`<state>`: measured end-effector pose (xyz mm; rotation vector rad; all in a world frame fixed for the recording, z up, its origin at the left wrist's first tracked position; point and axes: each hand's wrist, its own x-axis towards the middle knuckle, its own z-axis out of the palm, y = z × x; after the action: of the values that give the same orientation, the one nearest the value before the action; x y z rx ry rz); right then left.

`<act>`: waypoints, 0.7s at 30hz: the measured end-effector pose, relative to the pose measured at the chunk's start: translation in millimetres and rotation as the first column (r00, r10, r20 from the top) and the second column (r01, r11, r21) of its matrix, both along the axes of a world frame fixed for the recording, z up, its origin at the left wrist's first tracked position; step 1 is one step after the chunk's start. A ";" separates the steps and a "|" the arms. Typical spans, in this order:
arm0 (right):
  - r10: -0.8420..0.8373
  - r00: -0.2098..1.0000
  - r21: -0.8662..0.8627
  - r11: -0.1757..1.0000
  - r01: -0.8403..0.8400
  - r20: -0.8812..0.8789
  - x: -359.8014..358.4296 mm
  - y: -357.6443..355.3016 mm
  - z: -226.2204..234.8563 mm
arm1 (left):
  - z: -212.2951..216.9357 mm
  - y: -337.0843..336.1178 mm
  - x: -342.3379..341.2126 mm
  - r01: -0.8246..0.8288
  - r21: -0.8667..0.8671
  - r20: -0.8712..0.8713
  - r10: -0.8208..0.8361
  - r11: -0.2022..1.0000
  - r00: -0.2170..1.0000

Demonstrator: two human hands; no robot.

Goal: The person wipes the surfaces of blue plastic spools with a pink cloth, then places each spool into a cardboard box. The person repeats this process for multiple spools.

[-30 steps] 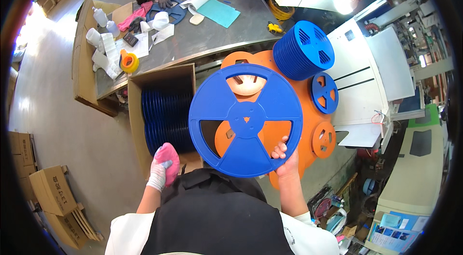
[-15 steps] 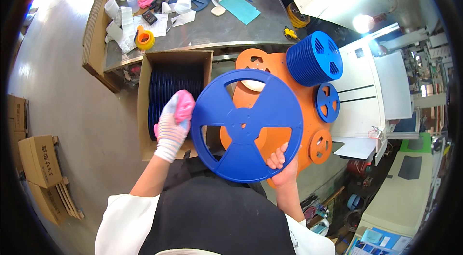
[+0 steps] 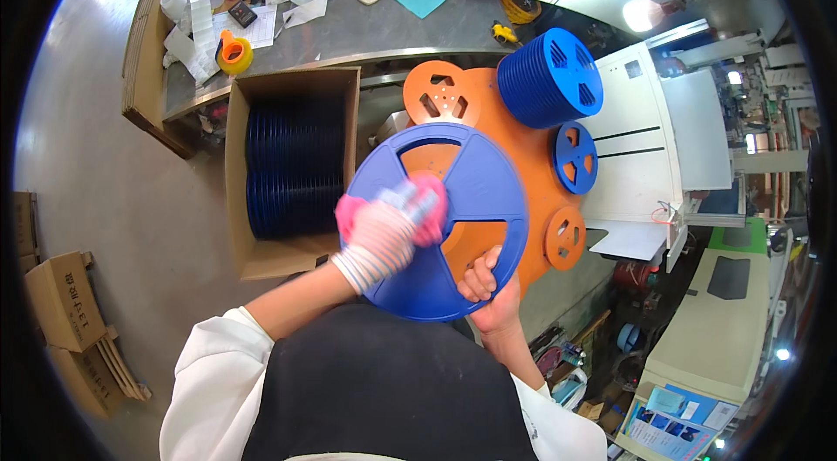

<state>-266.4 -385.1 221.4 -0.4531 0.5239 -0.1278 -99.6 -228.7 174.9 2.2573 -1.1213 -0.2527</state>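
Above the orange machine plate (image 3: pixel 514 156), a large blue reel (image 3: pixel 475 191) is held flat in front of the person. Their bare right hand (image 3: pixel 484 282) clamps its near rim, thumb on top. Their left hand (image 3: pixel 392 221), in a white glove with pink fingertips, lies blurred across the reel's hub; its grip cannot be told. Left of the reel stands an open cardboard box (image 3: pixel 240 191) packed with blue reels, below the steel workbench's (image 3: pixel 366 25) near edge.
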 end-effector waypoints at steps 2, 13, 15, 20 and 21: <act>-0.058 0.998 0.027 0.998 0.059 -0.027 -3.7 -3.3 -3.1 | -8.3 11.9 -39.9 0.308 -0.100 0.035 -0.306 0.946 0.951; -0.220 0.975 0.115 0.970 0.214 0.041 2.5 -31.7 -14.9 | -75.0 76.3 58.1 -0.298 0.254 0.116 0.277 0.920 0.954; -0.242 0.966 0.128 0.965 0.229 0.092 11.4 -41.8 -9.0 | -59.1 86.7 54.5 -0.277 0.225 0.100 0.260 0.934 0.960; -0.209 0.966 0.224 0.959 0.172 0.150 42.6 -37.5 9.9 | -42.4 87.2 25.6 0.017 0.143 0.157 -0.040 0.990 0.987; -0.170 0.972 0.198 0.971 0.138 0.159 49.9 -33.9 14.9 | -44.0 83.8 18.5 0.018 0.144 0.175 -0.044 0.989 0.984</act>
<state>-216.5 -419.0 236.3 -0.2155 0.3931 -0.2640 -81.1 -144.9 130.9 2.4287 -1.2669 -0.1491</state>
